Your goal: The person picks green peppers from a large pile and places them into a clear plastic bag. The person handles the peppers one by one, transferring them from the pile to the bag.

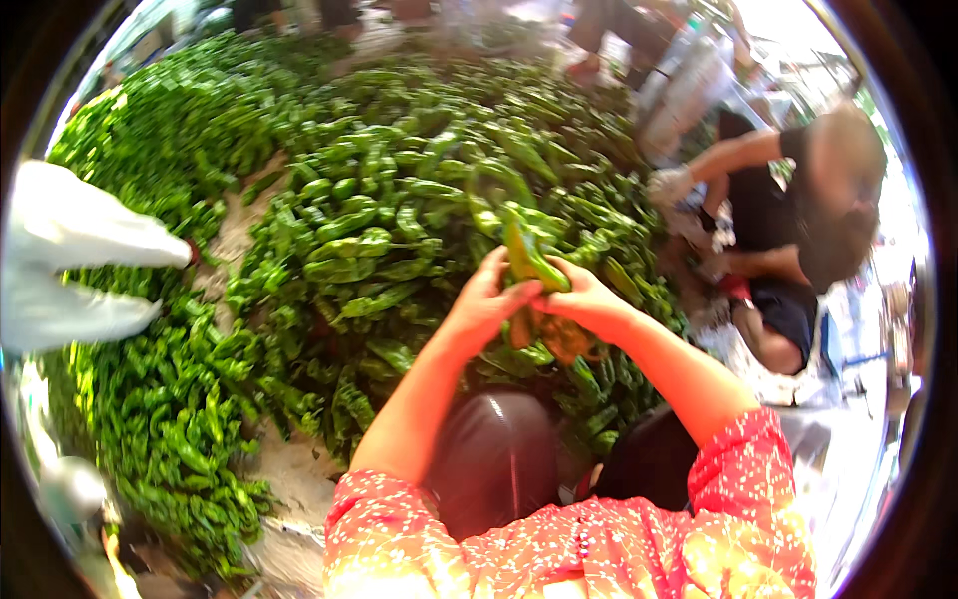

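Note:
Both my hands meet in front of me over a wide heap of green peppers (389, 180). Between them is a long green pepper (528, 254) with a yellowish tinge, held pointing away from me. My left hand (490, 292) has its thumb against the pepper's near end. My right hand (580, 296) grips it from the other side. Just below the hands are some orange-brown peppers (561, 337), partly hidden and blurred; whether they are held or lying there I cannot tell.
A second heap of smaller green peppers (172, 427) lies at the left, beyond a strip of pale ground cloth (243, 224). White-sleeved arms or legs of a person (82, 224) reach in at the left edge. A co-worker (778, 202) with gloves sits at the right, near plastic sacks (685, 90).

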### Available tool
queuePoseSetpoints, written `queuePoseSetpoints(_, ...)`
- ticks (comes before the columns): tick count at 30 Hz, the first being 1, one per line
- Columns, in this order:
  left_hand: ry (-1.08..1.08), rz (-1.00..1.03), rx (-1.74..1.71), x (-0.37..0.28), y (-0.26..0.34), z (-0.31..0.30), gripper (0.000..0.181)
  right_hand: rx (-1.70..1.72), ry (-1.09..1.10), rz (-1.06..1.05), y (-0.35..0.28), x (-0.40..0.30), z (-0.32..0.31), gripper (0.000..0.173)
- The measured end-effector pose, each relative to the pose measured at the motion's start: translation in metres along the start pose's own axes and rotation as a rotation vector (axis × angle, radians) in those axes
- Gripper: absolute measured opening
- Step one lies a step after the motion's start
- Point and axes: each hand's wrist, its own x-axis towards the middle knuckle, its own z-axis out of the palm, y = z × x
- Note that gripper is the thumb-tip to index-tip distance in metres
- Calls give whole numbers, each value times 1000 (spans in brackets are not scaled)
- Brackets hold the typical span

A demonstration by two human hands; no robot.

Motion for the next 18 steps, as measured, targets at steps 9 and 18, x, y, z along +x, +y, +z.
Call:
queuePoseSetpoints(9, -84, -225, -157, 27, -20, 34, 49, -203, 73, 207, -38, -79, -69, 42)
queuePoseSetpoints(18, 85, -252, -88, 26, -47, -50, 43, -912, 1313, 86, -52, -497, -149, 56)
